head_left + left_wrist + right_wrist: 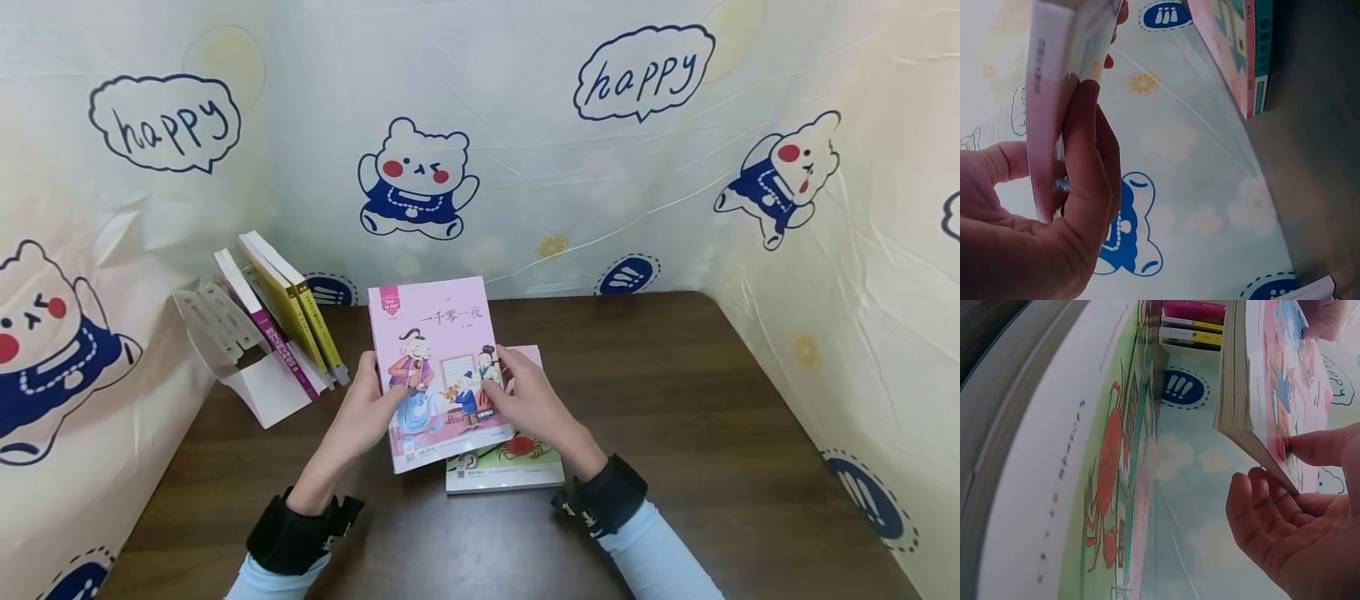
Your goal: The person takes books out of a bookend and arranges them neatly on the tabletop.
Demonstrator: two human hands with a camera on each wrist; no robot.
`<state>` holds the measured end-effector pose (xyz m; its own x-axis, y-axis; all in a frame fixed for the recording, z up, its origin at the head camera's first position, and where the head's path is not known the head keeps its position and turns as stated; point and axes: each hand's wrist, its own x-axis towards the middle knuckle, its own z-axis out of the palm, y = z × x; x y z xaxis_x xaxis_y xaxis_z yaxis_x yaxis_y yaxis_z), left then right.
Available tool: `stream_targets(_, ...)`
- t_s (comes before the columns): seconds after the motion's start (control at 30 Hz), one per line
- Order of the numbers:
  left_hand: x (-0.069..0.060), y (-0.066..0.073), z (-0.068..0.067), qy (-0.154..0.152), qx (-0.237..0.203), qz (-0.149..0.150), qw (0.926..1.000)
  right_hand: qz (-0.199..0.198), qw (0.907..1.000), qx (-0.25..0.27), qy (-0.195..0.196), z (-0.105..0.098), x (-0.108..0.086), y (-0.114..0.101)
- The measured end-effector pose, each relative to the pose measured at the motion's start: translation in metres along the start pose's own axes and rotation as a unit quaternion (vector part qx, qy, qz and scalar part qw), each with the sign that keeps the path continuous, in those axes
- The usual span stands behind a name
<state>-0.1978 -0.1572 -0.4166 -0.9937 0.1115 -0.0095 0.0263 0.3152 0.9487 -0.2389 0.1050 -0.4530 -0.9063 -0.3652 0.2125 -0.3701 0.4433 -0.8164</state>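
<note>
A pink picture-covered book (438, 333) is held up off the table, front cover facing up and tilted. My left hand (367, 417) grips its left edge, thumb on the cover and fingers behind; the left wrist view shows its pink spine (1045, 112) between thumb and fingers. My right hand (536, 404) pinches the right edge; in the right wrist view its thumb presses the cover and its fingers are underneath. Below and to the right lies another book (517, 477) with a crab on its green and pink cover, partly hidden by the held book.
A white book stand (262, 392) at the table's back left holds several leaning books, one with a purple spine (285, 354) and two yellow ones (300, 308). The brown tabletop (675, 417) ends against a cloth backdrop (525, 167) printed with bears at the back and sides.
</note>
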Motion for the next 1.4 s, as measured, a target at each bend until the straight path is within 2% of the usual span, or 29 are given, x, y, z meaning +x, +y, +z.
stream_targets(0.27,0.003,-0.004,0.005,0.02,0.0,0.012,0.9997,-0.015,0.9998,-0.009,0.009,-0.002,-0.001,0.004)
stream_targets(0.43,0.003,-0.004,0.009,0.025,0.007,0.0,0.9997,-0.01,0.9998,-0.017,0.009,-0.003,-0.004,0.005)
stream_targets(0.6,0.003,-0.002,0.012,0.016,0.024,-0.009,0.9995,-0.002,0.9996,-0.025,0.012,-0.004,-0.007,0.007)
stream_targets(0.97,0.007,-0.003,0.012,-0.007,0.096,-0.02,0.9952,0.025,0.9987,-0.041,0.018,-0.005,-0.016,0.01)
stream_targets(1.17,0.008,-0.006,0.016,0.003,0.13,-0.005,0.9915,0.021,0.9977,-0.06,0.023,-0.006,-0.018,0.013)
stream_targets(1.4,0.005,-0.007,0.019,0.005,0.152,0.008,0.9883,0.023,0.998,-0.053,0.027,-0.006,-0.023,0.014)
